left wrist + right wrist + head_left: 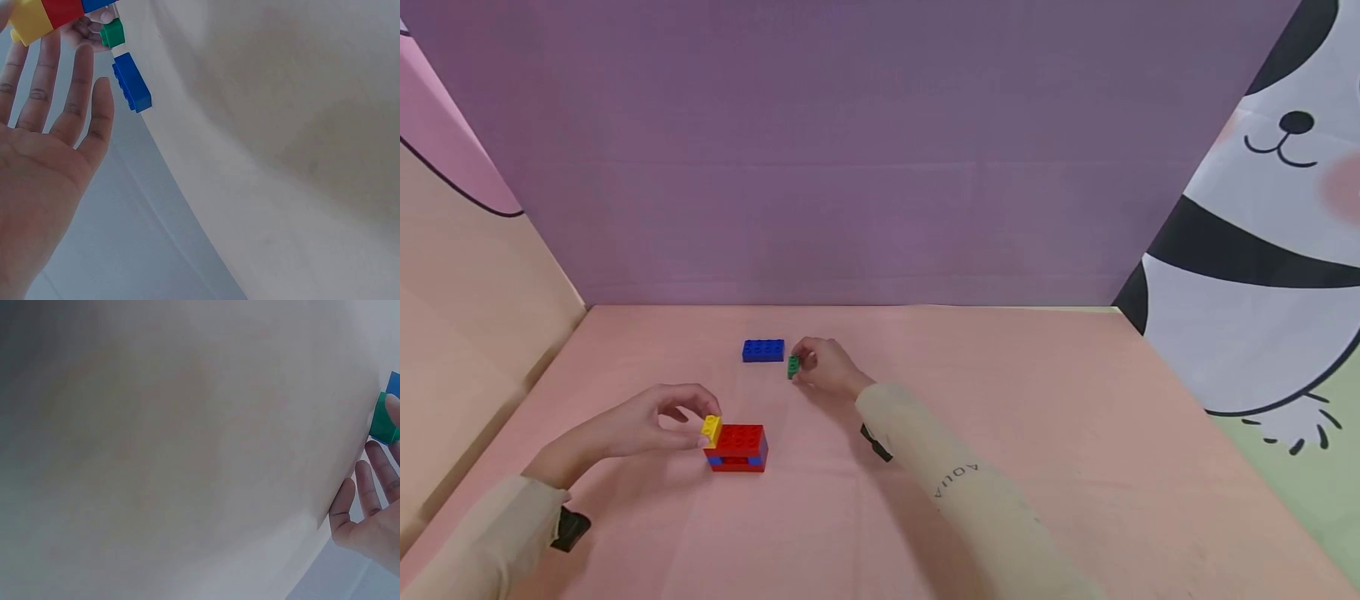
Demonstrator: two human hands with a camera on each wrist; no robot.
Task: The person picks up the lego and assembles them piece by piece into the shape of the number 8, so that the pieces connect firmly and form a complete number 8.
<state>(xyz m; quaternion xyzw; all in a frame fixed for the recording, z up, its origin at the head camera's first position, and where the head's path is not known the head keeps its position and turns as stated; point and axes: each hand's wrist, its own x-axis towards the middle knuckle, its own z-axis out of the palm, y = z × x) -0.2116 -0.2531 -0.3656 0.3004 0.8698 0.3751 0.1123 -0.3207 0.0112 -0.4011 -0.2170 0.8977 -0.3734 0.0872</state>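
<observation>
Between thumb and index finger, my left hand point(651, 419) pinches a small yellow brick point(711, 431), at the left end of a red brick point(741, 434). Below that red brick show blue pieces point(755, 460) and another red layer point(737, 468) on the table. Farther back, my right hand point(829, 367) pinches a small green brick point(793, 367) by its edges. In the left wrist view, the other left fingers point(81, 94) are stretched out. The green brick point(382, 419) is partly cut off by the frame edge in the right wrist view.
A blue brick point(763, 351) with two rows of studs lies just left of the green one. The pink tabletop point(1000, 433) ends at a purple backdrop point(850, 167). Printed panels stand on both sides, with a panda point(1262, 233) on the right one.
</observation>
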